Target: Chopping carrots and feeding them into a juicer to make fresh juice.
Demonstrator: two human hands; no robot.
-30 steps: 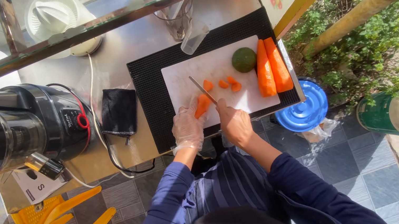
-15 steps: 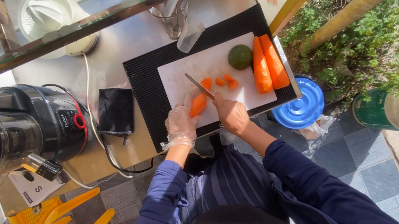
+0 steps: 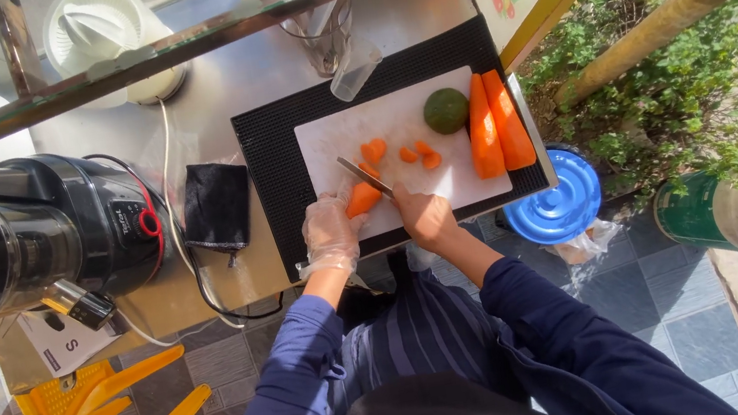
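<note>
1. Where the steel tabletop (image 3: 416, 7) carries a black mat (image 3: 275, 173), a white cutting board (image 3: 329, 145) lies on it.
2. Two whole carrots (image 3: 496, 123) and a green fruit (image 3: 445, 110) rest at the board's far end.
3. The gloved left hand (image 3: 330, 233) is closed around a carrot piece (image 3: 362, 199) on the board.
4. The right hand (image 3: 424, 217) is closed on a knife (image 3: 364, 177), its blade touching that piece.
5. Small cut chunks (image 3: 418, 154) lie just beyond.
</note>
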